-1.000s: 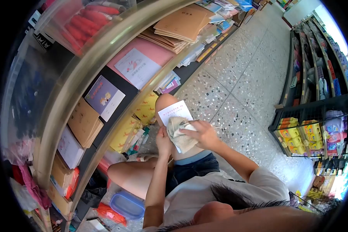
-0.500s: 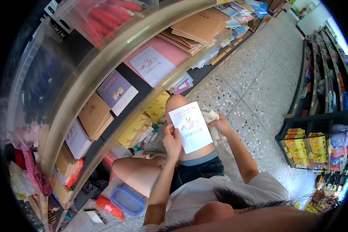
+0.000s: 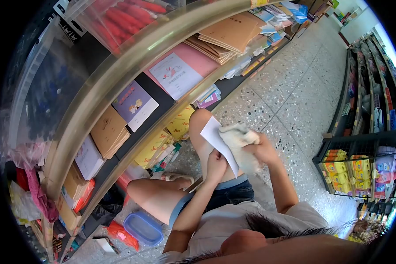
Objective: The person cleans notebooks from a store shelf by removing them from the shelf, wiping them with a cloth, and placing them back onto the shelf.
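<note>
My left hand (image 3: 216, 166) grips a thin white booklet (image 3: 214, 133) by its lower left edge, above my raised thigh. The booklet is tilted, and its printed cover is turned out of sight. In my right hand (image 3: 263, 151) is a bunched, off-white cloth (image 3: 236, 140), which lies against the booklet's right side. The cloth hides part of the booklet, and my right fingertips are partly buried in it.
On the shelf at left lie a purple booklet (image 3: 135, 105), a white booklet on pink (image 3: 175, 75) and brown paper notebooks (image 3: 231, 31). A blue plastic basin (image 3: 144, 229) stands on the floor near a red bag (image 3: 122, 234). Yellow bottles (image 3: 337, 169) fill a rack at right.
The booklet has turned from cover-up to a steep tilt. My left hand has shifted right and down along it. My right hand has brought the cloth up from beside the thigh against the booklet.
</note>
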`<move>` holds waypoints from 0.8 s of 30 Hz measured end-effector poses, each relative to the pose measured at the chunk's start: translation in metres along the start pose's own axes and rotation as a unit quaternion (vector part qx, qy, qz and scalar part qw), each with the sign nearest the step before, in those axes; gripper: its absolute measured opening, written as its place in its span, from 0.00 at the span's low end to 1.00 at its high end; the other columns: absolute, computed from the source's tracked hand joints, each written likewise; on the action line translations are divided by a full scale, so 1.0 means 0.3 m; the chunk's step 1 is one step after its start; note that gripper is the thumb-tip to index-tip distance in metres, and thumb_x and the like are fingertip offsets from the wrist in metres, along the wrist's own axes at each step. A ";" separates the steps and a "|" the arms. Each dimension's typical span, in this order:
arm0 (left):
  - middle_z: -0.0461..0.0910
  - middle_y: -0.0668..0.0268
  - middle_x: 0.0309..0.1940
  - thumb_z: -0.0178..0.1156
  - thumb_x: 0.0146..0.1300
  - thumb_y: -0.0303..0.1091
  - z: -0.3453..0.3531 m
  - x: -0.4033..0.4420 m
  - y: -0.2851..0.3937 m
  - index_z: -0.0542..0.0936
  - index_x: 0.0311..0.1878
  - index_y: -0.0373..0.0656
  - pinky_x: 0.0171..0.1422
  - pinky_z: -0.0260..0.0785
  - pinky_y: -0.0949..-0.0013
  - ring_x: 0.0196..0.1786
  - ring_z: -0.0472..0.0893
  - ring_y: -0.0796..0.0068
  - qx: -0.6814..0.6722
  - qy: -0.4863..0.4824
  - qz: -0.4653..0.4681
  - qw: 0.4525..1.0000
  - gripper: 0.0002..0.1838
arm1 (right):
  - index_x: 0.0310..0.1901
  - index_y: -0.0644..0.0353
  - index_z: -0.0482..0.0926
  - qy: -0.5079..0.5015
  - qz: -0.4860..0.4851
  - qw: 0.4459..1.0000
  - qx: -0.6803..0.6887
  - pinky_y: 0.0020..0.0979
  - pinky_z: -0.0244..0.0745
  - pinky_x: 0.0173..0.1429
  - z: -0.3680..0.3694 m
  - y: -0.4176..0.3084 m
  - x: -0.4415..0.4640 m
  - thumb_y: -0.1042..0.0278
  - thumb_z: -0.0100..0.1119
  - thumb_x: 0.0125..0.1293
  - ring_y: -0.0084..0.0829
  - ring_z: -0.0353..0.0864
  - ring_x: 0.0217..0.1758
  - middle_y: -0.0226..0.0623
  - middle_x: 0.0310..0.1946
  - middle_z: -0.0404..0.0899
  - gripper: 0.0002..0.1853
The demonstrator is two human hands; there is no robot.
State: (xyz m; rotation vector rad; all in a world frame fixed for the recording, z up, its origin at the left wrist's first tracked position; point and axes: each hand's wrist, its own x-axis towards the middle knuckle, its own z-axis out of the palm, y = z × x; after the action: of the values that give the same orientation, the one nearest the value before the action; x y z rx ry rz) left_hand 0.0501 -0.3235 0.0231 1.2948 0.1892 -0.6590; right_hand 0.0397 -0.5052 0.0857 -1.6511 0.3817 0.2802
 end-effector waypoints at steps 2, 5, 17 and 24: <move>0.80 0.62 0.46 0.49 0.70 0.34 -0.062 0.011 -0.067 0.74 0.54 0.35 0.53 0.72 0.68 0.47 0.79 0.72 -0.127 0.006 -0.070 0.989 0.15 | 0.54 0.57 0.78 0.032 -0.099 0.984 -0.142 0.32 0.74 0.49 0.074 0.055 0.020 0.80 0.58 0.47 0.35 0.80 0.47 0.40 0.45 0.78 0.27; 0.79 0.63 0.48 0.46 0.72 0.39 -0.150 -0.010 -0.053 0.75 0.53 0.39 0.51 0.74 0.69 0.47 0.80 0.74 -0.262 0.011 -0.065 0.963 0.16 | 0.56 0.53 0.77 0.051 -0.127 0.953 -0.270 0.35 0.74 0.49 0.168 0.080 0.005 0.80 0.57 0.46 0.43 0.78 0.45 0.43 0.40 0.75 0.30; 0.78 0.69 0.44 0.58 0.65 0.33 -0.197 -0.004 -0.114 0.78 0.45 0.38 0.41 0.71 0.79 0.40 0.78 0.84 -0.091 0.066 0.044 0.993 0.10 | 0.49 0.39 0.83 0.092 -0.379 0.742 -0.545 0.38 0.68 0.44 0.332 0.067 0.128 0.65 0.58 0.50 0.35 0.73 0.46 0.32 0.44 0.75 0.21; 0.80 0.73 0.32 0.52 0.70 0.33 -0.217 0.047 -0.143 0.78 0.44 0.39 0.38 0.70 0.81 0.32 0.77 0.87 -0.120 0.053 0.000 0.991 0.08 | 0.54 0.47 0.79 0.201 -0.085 0.806 -0.551 0.40 0.76 0.43 0.022 0.249 0.449 0.70 0.62 0.47 0.43 0.78 0.39 0.43 0.42 0.76 0.27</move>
State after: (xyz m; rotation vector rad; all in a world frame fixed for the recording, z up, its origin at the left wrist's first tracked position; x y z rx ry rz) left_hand 0.0525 -0.2730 -0.0379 1.0980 0.3437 -0.5494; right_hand 0.1326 -0.5164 -0.0367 -2.9087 0.4054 -0.0293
